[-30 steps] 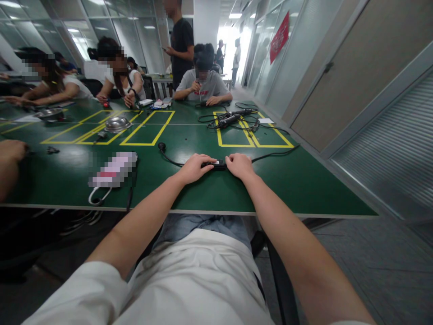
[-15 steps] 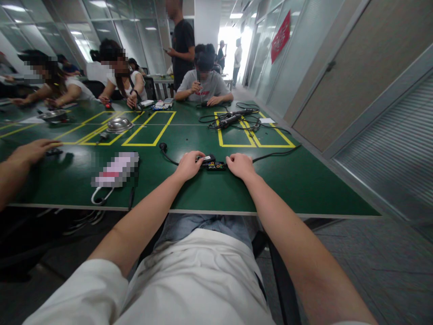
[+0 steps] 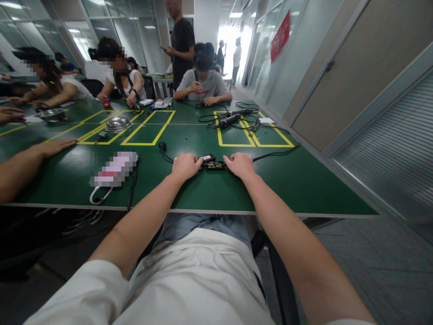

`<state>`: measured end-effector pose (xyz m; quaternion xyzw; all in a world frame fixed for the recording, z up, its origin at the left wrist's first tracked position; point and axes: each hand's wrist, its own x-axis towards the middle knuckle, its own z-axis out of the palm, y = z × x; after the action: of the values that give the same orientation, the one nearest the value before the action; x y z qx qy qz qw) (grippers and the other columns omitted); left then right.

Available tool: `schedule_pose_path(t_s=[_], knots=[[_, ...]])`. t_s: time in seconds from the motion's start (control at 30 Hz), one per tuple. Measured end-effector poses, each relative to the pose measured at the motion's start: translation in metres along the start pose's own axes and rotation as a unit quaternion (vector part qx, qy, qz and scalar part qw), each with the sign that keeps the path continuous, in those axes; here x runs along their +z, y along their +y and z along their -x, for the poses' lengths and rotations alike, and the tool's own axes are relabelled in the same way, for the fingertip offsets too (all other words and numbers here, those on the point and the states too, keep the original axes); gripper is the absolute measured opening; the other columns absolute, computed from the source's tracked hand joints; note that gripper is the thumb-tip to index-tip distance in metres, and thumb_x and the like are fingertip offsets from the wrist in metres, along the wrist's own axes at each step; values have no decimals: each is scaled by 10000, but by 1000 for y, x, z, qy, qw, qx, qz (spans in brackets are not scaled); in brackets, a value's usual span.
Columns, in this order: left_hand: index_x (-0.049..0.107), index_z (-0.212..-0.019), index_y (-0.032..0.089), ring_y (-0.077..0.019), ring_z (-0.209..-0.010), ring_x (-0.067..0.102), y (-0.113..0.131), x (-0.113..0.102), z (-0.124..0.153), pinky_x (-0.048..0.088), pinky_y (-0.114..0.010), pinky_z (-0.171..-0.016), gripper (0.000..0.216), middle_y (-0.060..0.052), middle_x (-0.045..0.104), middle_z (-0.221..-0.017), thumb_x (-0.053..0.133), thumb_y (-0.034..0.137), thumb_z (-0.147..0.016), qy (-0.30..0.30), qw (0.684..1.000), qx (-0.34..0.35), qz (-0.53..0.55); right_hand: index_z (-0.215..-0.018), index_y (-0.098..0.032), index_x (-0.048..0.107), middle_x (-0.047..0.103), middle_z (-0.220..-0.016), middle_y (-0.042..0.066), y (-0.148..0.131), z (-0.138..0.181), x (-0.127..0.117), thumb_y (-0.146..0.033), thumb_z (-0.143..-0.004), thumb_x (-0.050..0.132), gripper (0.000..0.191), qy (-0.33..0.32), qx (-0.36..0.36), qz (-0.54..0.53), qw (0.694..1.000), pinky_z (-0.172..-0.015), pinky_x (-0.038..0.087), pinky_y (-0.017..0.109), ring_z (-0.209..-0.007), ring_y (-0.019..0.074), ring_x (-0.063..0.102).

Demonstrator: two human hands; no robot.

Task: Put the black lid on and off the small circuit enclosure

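Observation:
A small opened black case (image 3: 215,165) with coloured wires inside lies on the green table between my hands. Just behind it rests a black cover (image 3: 209,158) with a white label. On the left, my left hand (image 3: 185,166) is closed around the black power cable (image 3: 166,155), its thumb reaching the case's end. The cable runs out from under that hand to a black plug (image 3: 162,146). My right hand (image 3: 239,165) has its fingers curled at the case's right end, where another length of cable (image 3: 275,155) leaves; its fingertips are partly hidden.
Left of my forearm lies a pinkish pouch (image 3: 115,169) with a white strap. Tangled black cables and tools (image 3: 233,118) lie in yellow-taped boxes ahead. A metal bowl (image 3: 117,123) sits farther left. A neighbour's hand (image 3: 57,146) rests on the table; a person (image 3: 204,85) sits opposite.
My left hand has shifted slightly left, off the labelled cover. My right hand stays nearly in place. The neighbour's hand at left has moved right and lies flat.

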<state>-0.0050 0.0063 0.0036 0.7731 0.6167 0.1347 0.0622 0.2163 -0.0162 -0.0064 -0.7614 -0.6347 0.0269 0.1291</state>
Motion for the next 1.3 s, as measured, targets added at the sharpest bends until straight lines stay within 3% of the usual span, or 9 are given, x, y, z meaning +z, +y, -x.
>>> schedule_pose_path(t_s=[0.13, 0.3, 0.47, 0.57, 0.8, 0.9, 1.03, 1.17, 1.3], knots=[[856, -956, 190, -365, -1081, 782, 0, -1, -2, 561, -449, -987, 562, -179, 853, -1051, 472, 568, -1119, 18, 1000, -2, 9, -985, -219, 902, 891, -1123, 181, 0, 0, -3, -519, -1147, 481, 542, 8, 6, -3, 1000, -1005, 506, 399, -1143, 326, 786], [818, -872, 221, -341, -1016, 773, -4, 3, -4, 582, -426, -946, 455, -141, 829, -968, 608, 567, -1078, 19, 999, 7, 27, -958, -218, 901, 890, -1127, 184, -1, 1, -4, -512, -1131, 521, 511, -1, 9, -4, 1000, -1035, 504, 415, -1159, 333, 786], [830, -1296, 228, -334, -1280, 721, -11, 12, -9, 556, -452, -1137, 337, -156, 769, -1375, 680, 417, -1061, 71, 992, 82, 70, -994, -215, 902, 888, -1158, 184, -1, 1, -2, -499, -1132, 509, 504, -9, 7, -6, 1000, -1048, 500, 421, -1188, 337, 783], [870, -1305, 293, -313, -1368, 707, -14, 17, -14, 507, -460, -1237, 323, -97, 774, -1463, 637, 324, -1084, 55, 980, 150, 120, -1033, -214, 901, 886, -1185, 184, -1, 1, -2, -478, -1137, 491, 499, -9, 3, -8, 1000, -1050, 497, 416, -1207, 334, 778], [901, -1246, 243, -380, -1160, 799, -21, 18, -17, 606, -497, -1066, 289, -147, 874, -1215, 750, 374, -1037, 58, 987, 64, 139, -1011, -209, 889, 887, -1173, 184, 0, 2, -2, -443, -1163, 436, 532, -10, 3, -7, 1000, -1040, 492, 405, -1191, 325, 787], [840, -1379, 220, -368, -1215, 781, -20, 15, -14, 587, -492, -1122, 367, -152, 859, -1280, 767, 314, -1032, 76, 985, 55, 143, -1021, -207, 891, 884, -1186, 186, 0, 2, -1, -433, -1166, 428, 535, -11, 3, -7, 1000, -1048, 490, 412, -1196, 330, 789], [688, -1592, 243, -305, -1345, 718, -11, 13, -7, 535, -456, -1210, 516, -118, 803, -1442, 699, 258, -1077, 104, 967, 150, 177, -1099, -211, 904, 873, -1265, 191, 1, 1, 0, -388, -1167, 396, 541, -9, 2, -7, 1000, -1065, 488, 421, -1227, 333, 783], [814, -1419, 252, -276, -1322, 738, -4, 16, -6, 525, -443, -1213, 371, -108, 806, -1439, 595, 273, -1121, 29, 940, 292, 175, -1204, -193, 896, 853, -1345, 203, 0, 1, 0, -340, -1166, 371, 547, -11, 4, -7, 1000, -1083, 484, 413, -1284, 328, 766], [853, -1353, 267, -276, -1285, 769, -4, 18, -9, 513, -462, -1231, 353, -102, 831, -1387, 602, 288, -1106, -20, 933, 325, 154, -1215, -189, 891, 843, -1368, 208, -2, 2, -2, -343, -1175, 373, 542, -14, 9, -5, 1000, -1091, 481, 406, -1298, 330, 761]])
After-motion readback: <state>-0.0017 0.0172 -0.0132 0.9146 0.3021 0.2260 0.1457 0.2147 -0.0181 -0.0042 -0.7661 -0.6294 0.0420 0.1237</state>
